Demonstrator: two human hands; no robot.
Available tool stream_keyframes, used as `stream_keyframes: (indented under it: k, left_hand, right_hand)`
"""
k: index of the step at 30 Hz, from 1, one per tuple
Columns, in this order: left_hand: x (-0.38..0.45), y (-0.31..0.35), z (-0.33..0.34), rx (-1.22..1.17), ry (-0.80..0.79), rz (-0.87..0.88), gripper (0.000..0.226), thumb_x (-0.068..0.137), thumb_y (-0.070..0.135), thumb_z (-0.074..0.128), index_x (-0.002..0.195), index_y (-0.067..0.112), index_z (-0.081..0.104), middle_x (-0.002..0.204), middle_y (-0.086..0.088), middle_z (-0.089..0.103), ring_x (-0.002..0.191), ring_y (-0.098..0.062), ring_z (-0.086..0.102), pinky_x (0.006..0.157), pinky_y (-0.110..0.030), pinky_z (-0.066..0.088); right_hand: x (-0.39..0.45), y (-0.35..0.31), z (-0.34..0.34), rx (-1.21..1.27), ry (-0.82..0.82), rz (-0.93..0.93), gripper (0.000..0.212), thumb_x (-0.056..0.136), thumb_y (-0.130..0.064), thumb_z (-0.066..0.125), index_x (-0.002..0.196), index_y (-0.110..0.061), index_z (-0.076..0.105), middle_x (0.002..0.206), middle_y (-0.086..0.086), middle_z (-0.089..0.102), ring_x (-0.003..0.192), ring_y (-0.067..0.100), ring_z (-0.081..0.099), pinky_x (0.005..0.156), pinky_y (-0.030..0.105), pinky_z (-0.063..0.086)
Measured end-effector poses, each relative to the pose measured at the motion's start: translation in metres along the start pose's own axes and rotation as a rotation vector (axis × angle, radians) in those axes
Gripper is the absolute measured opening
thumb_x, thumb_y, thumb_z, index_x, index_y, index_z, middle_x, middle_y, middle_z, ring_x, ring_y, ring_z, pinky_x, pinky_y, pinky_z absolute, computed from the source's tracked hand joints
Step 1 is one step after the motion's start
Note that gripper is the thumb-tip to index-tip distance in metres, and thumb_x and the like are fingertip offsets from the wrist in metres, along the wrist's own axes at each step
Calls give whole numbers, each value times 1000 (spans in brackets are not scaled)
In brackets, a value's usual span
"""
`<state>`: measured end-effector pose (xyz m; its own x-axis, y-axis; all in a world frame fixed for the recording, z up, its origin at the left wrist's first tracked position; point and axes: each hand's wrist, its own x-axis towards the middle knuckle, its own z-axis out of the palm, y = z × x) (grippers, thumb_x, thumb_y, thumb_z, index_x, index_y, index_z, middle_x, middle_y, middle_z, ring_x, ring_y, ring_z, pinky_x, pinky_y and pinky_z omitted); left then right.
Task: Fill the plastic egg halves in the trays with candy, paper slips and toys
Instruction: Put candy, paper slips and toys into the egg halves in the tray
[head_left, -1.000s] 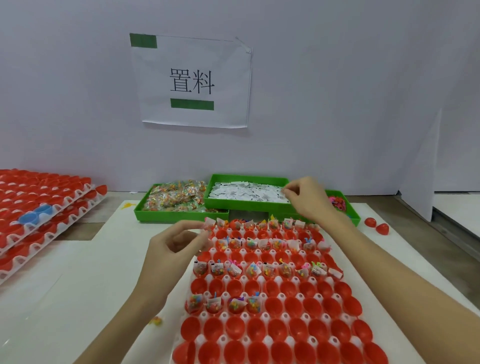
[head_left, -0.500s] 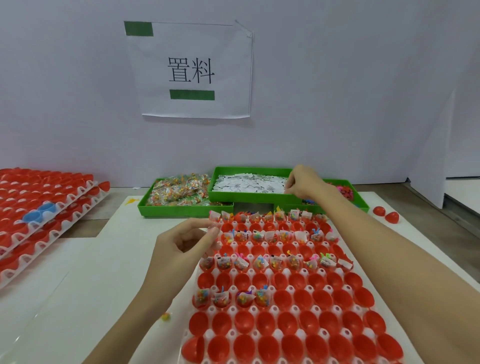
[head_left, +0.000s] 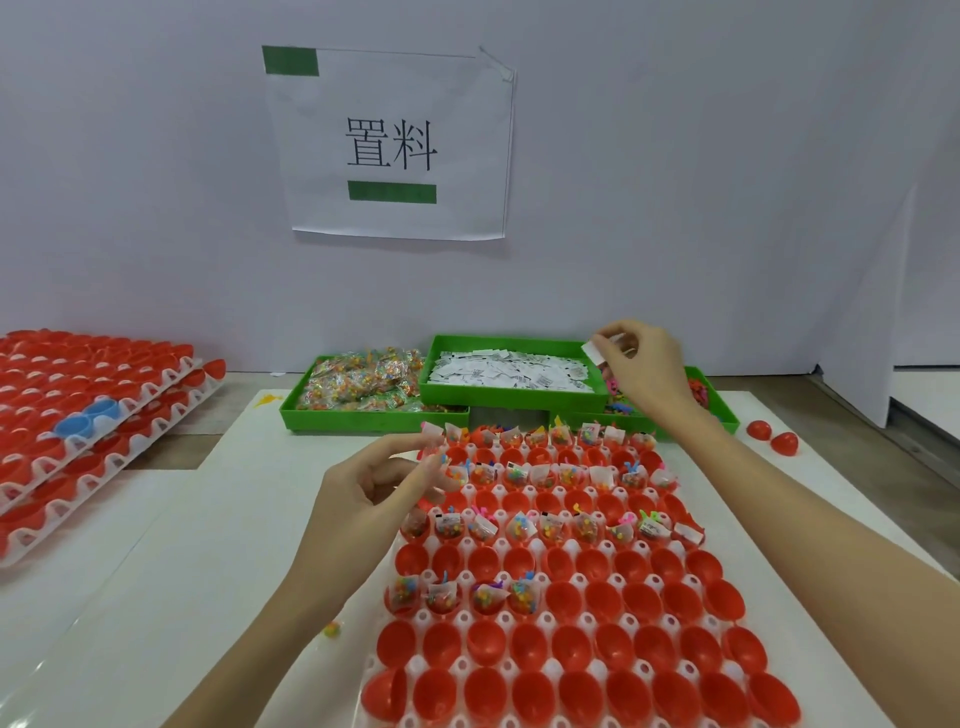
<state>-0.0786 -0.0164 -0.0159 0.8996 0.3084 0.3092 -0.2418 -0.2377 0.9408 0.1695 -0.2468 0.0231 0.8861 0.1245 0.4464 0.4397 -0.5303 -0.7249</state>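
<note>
A white tray (head_left: 631, 621) of red egg halves (head_left: 566, 647) lies in front of me; several far halves hold candy, slips and toys, the near rows hold nothing. My right hand (head_left: 641, 364) is raised over the right end of the green bin of paper slips (head_left: 511, 387) and pinches a white slip (head_left: 592, 353). My left hand (head_left: 379, 491) hovers at the tray's left edge with fingers curled; whether it holds something small I cannot tell. A green bin of candy packets (head_left: 363, 387) stands to the left, a bin of toys (head_left: 719, 405) to the right.
Stacked trays of red halves (head_left: 78, 410), with blue halves (head_left: 85, 421) among them, fill the left. Two loose red halves (head_left: 774, 436) lie at the right. A small candy piece (head_left: 331, 630) lies beside my left forearm. A paper sign (head_left: 392, 145) hangs on the back wall.
My right hand has lifted from the slip bin with a white slip pinched in its fingers. My left hand stays beside the tray's left edge.
</note>
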Motion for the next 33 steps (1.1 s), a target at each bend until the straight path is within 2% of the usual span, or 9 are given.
stream_keyframes:
  k: [3, 8, 12, 14, 17, 19, 24, 29, 33]
  left_hand:
    - [-2, 1, 1, -6, 12, -6, 17, 95, 28, 67, 109, 21, 73, 87, -2, 81, 83, -14, 76, 66, -20, 57]
    - [-3, 6, 4, -25, -4, 11, 7, 98, 31, 62, 96, 34, 68, 91, 0, 81, 74, -6, 73, 63, -20, 56]
    - [-6, 10, 7, 22, -29, 75, 6, 97, 36, 60, 99, 35, 66, 96, 5, 81, 90, -11, 75, 73, -25, 55]
    - [-9, 13, 10, 33, -26, 116, 10, 93, 33, 67, 101, 31, 72, 100, 4, 80, 94, -14, 74, 75, -20, 55]
    - [-14, 16, 15, 27, -58, 179, 13, 85, 24, 76, 97, 26, 81, 104, -3, 77, 98, -21, 72, 76, -24, 57]
    - [-17, 17, 18, 27, -65, 206, 16, 82, 21, 79, 98, 25, 81, 98, -6, 75, 90, -24, 72, 75, -28, 58]
    - [-19, 17, 22, -29, -49, 158, 39, 76, 20, 85, 112, 29, 75, 89, -9, 77, 81, -24, 75, 77, -27, 61]
    - [-19, 17, 19, -7, -69, 112, 33, 78, 22, 83, 107, 37, 79, 95, -4, 79, 88, -21, 77, 80, -29, 62]
    - [-20, 20, 20, -47, -81, 50, 26, 80, 24, 84, 105, 33, 81, 96, -3, 81, 89, -21, 78, 80, -27, 62]
  right_hand:
    - [-17, -7, -12, 160, 22, 56, 10, 101, -14, 62, 109, -11, 68, 85, 6, 71, 54, 2, 66, 51, 15, 53]
    - [-64, -31, -30, 351, -141, 158, 23, 98, -5, 63, 119, -13, 69, 84, 7, 74, 66, 10, 69, 61, 20, 56]
    - [-115, -57, -35, 407, -280, 84, 22, 92, -7, 72, 111, -18, 71, 84, 0, 79, 74, 14, 76, 63, 20, 59]
    - [-137, -69, -35, 458, -307, 45, 14, 90, -9, 76, 102, -14, 73, 81, 2, 79, 74, 17, 77, 60, 22, 59]
    - [-155, -79, -32, 461, -368, 13, 5, 89, -12, 78, 93, -13, 77, 80, 2, 79, 76, 18, 78, 59, 25, 59]
    - [-161, -82, -30, 452, -421, 7, 3, 90, -13, 78, 92, -15, 79, 81, 1, 79, 76, 16, 77, 60, 23, 58]
    - [-168, -84, -30, 371, -464, -46, 2, 91, -25, 78, 90, -25, 80, 81, -2, 78, 77, 14, 75, 72, 29, 61]
    - [-171, -87, -28, 371, -445, -60, 3, 91, -29, 77, 92, -28, 80, 82, -5, 78, 78, 14, 76, 74, 32, 63]
    - [-174, -90, -26, 444, -469, -27, 8, 92, -25, 77, 97, -29, 81, 86, -4, 79, 82, 17, 77, 73, 32, 64]
